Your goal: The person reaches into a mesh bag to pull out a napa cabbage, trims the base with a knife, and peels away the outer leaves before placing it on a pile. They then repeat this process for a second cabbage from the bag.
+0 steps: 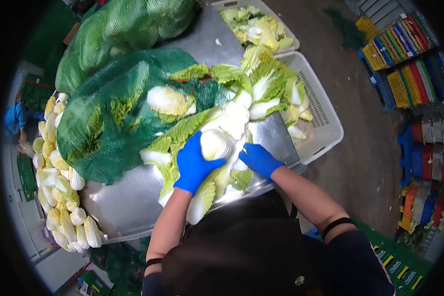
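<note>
My left hand, in a blue glove, grips a napa cabbage from its left side, thumb across the near end. My right hand, also gloved in blue, is closed just right of the cabbage; what its fingers hold, if anything, is hidden. Loose green-and-white cabbage leaves lie under and around both hands. Beyond them, another trimmed cabbage rests on a green mesh bag spread over the metal table.
Full mesh bags stand at the back left. Trimmed cabbages are piled along the left edge. A white crate and another leaf-filled crate stand right. Colourful stacked crates line the far right. Another person is at far left.
</note>
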